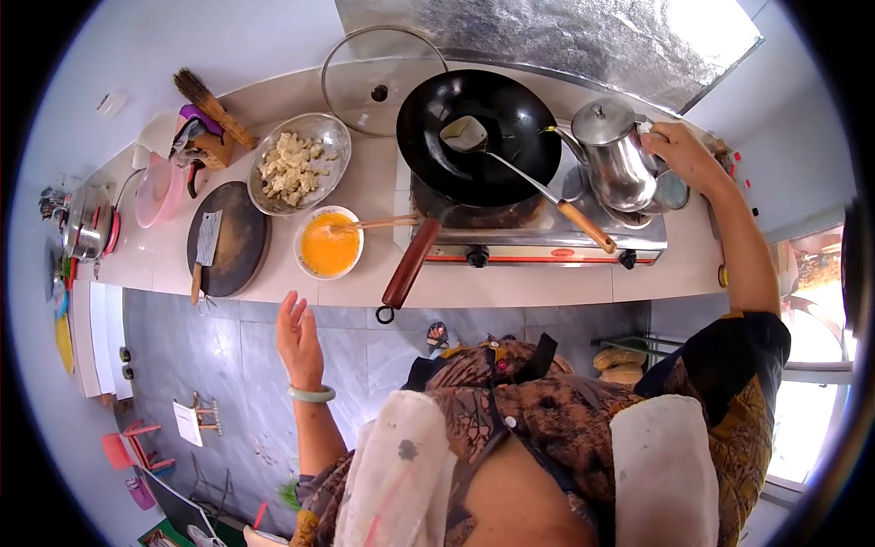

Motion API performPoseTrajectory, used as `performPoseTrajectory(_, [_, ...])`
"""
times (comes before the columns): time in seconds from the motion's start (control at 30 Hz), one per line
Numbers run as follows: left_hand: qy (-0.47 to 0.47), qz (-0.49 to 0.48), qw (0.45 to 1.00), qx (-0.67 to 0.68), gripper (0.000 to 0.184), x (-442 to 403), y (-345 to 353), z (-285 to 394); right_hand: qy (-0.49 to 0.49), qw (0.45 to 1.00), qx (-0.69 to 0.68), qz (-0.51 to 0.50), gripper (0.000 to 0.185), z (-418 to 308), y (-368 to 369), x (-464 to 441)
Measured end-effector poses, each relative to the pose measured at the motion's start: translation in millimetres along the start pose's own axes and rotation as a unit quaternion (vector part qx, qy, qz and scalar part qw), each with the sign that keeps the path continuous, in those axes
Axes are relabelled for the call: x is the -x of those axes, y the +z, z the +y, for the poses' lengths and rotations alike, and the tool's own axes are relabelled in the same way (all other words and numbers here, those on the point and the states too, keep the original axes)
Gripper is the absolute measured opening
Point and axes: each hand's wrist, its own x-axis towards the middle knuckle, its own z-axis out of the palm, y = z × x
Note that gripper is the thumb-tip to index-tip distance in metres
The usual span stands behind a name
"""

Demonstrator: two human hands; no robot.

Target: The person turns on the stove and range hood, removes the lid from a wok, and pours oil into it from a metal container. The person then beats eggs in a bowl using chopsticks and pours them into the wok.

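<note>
My right hand (676,153) is closed round the handle of a steel kettle (612,164), whose spout points over the rim of the black wok (437,114). A spatula (529,182) with a wooden handle rests in the wok, which sits on the gas stove (547,239). In front of the counter my left hand (299,342) is held up with its fingers extended and nothing in it. Nearest to it is a bowl of beaten egg (329,244), with chopsticks (387,221) lying across its rim.
A metal bowl (339,146) holds pale crumbled food. Left of it, a cleaver (208,239) lies on a round board (246,242). A glass lid (351,68) leans against the wall. The wok's red handle (412,262) sticks out past the counter edge.
</note>
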Motion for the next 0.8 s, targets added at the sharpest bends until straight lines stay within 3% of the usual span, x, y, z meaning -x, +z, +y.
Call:
performPoseTrajectory(0.2, [-0.014, -0.010, 1.000, -0.004, 0.037, -1, 3, 3, 0.011, 1.000, 0.012, -0.004, 0.029, 7, 6, 9])
performPoseTrajectory(0.8, [-0.033, 0.028, 0.999, -0.020, 0.037, 15, -18, -12, -0.040, 0.994, -0.021, 0.098, 0.043, -2, 3, -70])
